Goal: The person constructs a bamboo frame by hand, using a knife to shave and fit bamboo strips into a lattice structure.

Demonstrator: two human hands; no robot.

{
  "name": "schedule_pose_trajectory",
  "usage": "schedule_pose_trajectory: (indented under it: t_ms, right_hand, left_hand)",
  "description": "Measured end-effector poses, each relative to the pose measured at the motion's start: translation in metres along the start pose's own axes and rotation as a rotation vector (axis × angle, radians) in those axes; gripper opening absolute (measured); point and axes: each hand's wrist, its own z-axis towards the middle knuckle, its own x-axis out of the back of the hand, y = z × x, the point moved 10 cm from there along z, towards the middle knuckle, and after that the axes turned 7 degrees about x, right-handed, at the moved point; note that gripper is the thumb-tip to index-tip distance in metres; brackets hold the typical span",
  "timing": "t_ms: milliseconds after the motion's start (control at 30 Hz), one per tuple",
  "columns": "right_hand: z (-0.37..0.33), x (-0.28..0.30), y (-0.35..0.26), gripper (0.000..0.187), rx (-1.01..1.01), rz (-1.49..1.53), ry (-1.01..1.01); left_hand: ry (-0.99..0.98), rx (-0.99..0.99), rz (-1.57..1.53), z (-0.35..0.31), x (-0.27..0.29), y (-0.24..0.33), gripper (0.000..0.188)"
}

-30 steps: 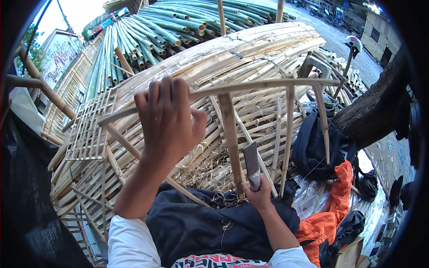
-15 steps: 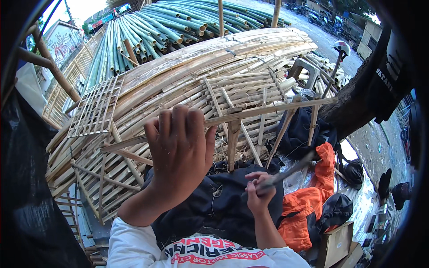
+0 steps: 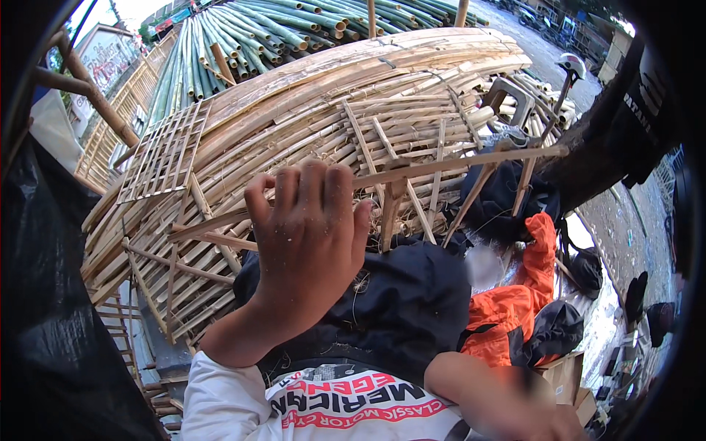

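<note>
My left hand is closed over a long, narrow bamboo strip, back of the hand up. The strip runs across in front of me and rests on a short upright stake; its right end reaches toward a tree trunk. Low at the right, near my side, my right hand is smeared by motion and its fingers do not show clearly. A dark blur lies by that hand, and I cannot make out whether it still holds the long dark blade. Dark cloth covers my lap.
Split bamboo slats are piled ahead, with a lattice panel on their left. Green bamboo poles lie behind. Orange clothing and a cardboard box sit at the right, below the tree trunk.
My right hand has swung down and to the right, away from the lap. The blade it held is no longer clearly visible. My left hand keeps its grip on the strip.
</note>
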Motion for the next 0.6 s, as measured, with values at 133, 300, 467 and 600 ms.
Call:
schedule_pose_trajectory:
  t_ms: [133, 300, 467, 600]
  right_hand:
    - [0.0, 0.0, 0.008, 0.019, -0.221, 0.13, 0.017]
    - [-0.005, 0.001, -0.004, 0.018, -0.183, -0.089, 0.042]
    - [-0.016, 0.019, -0.002, 0.016, -0.171, -0.123, 0.051]
    - [-0.018, 0.03, 0.001, 0.016, -0.121, -0.083, 0.055]
  left_hand:
    - [-0.01, 0.008, 0.067, 0.01, -0.009, -0.008, 0.03]
    - [0.046, 0.014, 0.135, 0.038, -0.033, -0.019, 0.038]
    - [0.043, -0.001, 0.186, 0.069, -0.067, -0.046, 0.043]
    - [-0.02, 0.008, 0.158, 0.099, -0.095, -0.078, 0.047]
